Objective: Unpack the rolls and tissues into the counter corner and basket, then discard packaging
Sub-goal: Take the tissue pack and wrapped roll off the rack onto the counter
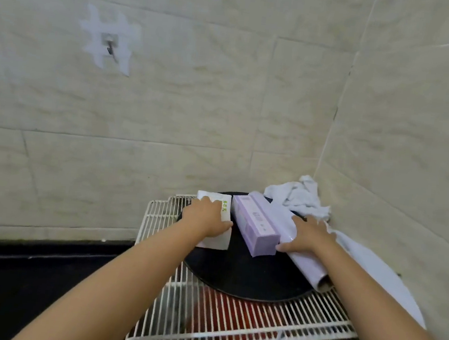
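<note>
Risk noted: the roll (pixel 309 267) lies slantwise, its near end past the rim of the black tray (pixel 248 279) and over the wire rack (pixel 228 329) — a loose push could send it rolling off. My right hand (pixel 309 234) rests flat on it, fingers near straight, beside the purple box (pixel 253 228). My left hand (pixel 207 219) grips the tissue pack (pixel 218 241), fingers curled over its far edge. Beyond, a cloth (pixel 297 199) crowds the corner — room is tight.

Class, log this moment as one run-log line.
left hand: grips white tissue pack; right hand: rests on lilac film roll; base: black round tray
</note>
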`<state>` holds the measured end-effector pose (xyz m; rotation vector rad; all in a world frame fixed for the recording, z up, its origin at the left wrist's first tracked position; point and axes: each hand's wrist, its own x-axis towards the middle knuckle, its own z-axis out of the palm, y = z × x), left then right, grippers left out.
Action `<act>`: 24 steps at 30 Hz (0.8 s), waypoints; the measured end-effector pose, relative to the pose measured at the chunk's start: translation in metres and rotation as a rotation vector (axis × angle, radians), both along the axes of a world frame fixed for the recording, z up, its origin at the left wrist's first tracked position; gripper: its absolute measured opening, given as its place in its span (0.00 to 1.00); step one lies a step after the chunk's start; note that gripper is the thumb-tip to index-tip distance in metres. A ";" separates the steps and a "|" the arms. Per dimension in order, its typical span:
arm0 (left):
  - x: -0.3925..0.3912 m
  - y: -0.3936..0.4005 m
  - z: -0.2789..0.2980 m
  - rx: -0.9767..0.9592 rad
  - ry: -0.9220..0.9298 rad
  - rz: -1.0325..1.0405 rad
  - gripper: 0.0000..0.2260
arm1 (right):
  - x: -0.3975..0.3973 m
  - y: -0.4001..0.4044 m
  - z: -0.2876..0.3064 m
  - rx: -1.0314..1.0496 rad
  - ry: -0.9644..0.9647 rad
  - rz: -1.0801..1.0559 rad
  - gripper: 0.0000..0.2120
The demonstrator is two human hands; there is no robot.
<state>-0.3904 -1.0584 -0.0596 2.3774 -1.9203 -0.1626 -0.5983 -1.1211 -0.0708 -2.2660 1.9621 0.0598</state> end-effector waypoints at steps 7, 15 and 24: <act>-0.009 -0.023 -0.005 0.087 0.139 0.205 0.37 | -0.005 -0.021 -0.003 0.111 -0.118 -0.020 0.54; -0.020 -0.029 -0.005 0.126 0.194 0.363 0.38 | -0.001 -0.017 0.002 0.007 -0.070 -0.083 0.14; -0.012 -0.038 -0.008 0.046 0.152 0.351 0.33 | -0.003 -0.013 -0.005 -0.079 -0.130 -0.121 0.14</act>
